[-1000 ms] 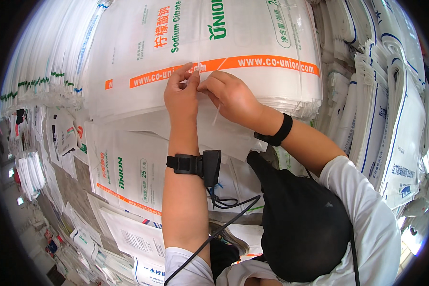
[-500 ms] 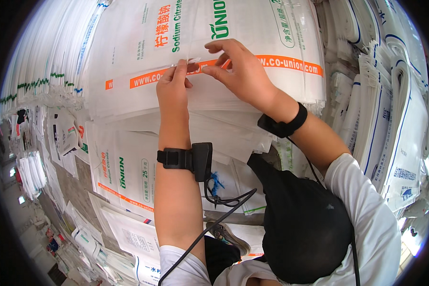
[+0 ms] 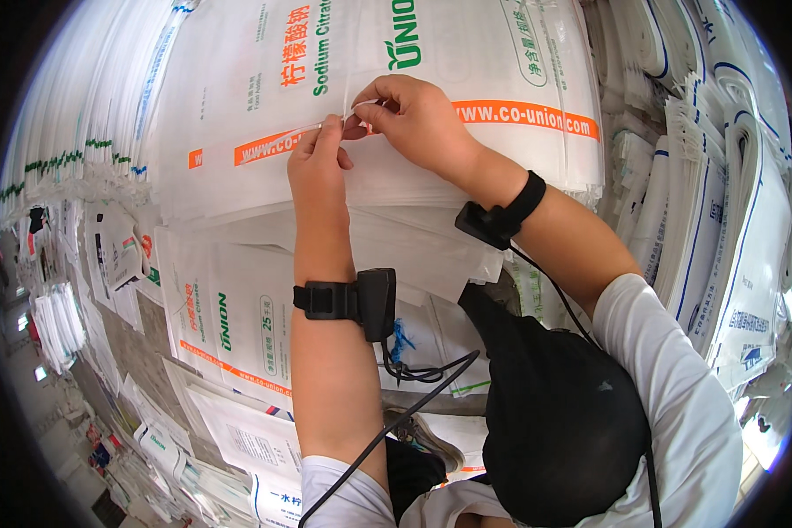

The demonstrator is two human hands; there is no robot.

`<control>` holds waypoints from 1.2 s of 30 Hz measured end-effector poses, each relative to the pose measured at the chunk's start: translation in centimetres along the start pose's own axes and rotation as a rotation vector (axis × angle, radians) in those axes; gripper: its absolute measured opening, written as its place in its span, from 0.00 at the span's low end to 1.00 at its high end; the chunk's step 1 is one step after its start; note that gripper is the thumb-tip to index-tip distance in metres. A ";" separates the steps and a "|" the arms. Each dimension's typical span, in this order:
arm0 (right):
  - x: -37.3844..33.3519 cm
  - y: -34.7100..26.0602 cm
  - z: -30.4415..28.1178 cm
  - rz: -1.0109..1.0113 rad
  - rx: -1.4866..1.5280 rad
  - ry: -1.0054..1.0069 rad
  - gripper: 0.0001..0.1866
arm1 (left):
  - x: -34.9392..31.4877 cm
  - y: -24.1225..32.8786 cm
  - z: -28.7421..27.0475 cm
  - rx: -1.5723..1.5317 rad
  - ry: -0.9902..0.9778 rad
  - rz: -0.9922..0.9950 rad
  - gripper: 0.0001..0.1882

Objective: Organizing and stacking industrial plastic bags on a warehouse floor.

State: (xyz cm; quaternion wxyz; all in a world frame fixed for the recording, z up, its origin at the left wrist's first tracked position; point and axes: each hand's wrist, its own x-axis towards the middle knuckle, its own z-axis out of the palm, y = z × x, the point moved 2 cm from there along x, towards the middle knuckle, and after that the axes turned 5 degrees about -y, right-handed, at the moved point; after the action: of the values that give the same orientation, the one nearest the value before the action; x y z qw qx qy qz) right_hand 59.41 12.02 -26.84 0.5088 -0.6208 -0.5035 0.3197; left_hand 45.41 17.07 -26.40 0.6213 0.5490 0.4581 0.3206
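Note:
A thin white cord (image 3: 347,99) runs over the top of a bundle of flat white sacks (image 3: 449,172) printed with an orange band. My left hand (image 3: 320,151) is closed, pinching the cord between thumb and forefinger, just above the band. Close on its right, my right hand (image 3: 414,114) has its thumb and forefinger pressed together on the cord, with the fingertips of both hands nearly touching. The fingers partly cover the spot where the strands meet, so I cannot tell whether a knot is there. Both wrists wear black straps with small boxes.
Stacks of folded white sacks rise at the left (image 3: 88,106) and at the right (image 3: 730,211). More printed sacks (image 3: 238,317) lie lower, before the bundle. A black cable (image 3: 414,396) hangs near my left forearm. A shoe (image 3: 431,440) shows below.
My right hand has come left and its fingers have closed on the cord beside my left hand. The left hand stays pinched in nearly the same place.

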 end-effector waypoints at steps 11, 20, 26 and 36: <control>0.5 1.5 0.0 0.076 0.091 0.069 0.12 | -0.2 -0.2 0.2 -0.014 -0.006 -0.031 0.16; 0.5 1.3 -0.7 0.166 0.443 0.122 0.11 | -0.3 -0.2 0.6 -0.044 -0.006 0.002 0.16; 0.2 0.9 -0.6 0.175 0.431 0.118 0.10 | -0.5 -0.4 0.4 -0.035 -0.006 0.015 0.17; 0.4 1.2 -0.6 0.076 0.355 0.117 0.09 | -0.7 -0.5 -0.1 0.031 0.020 -0.013 0.18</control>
State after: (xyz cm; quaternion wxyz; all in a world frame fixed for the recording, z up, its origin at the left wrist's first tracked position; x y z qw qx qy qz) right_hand 60.46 12.25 -27.76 0.6263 -0.5573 -0.3849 0.3860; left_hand 44.99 16.39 -26.71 0.6103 0.5523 0.4726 0.3147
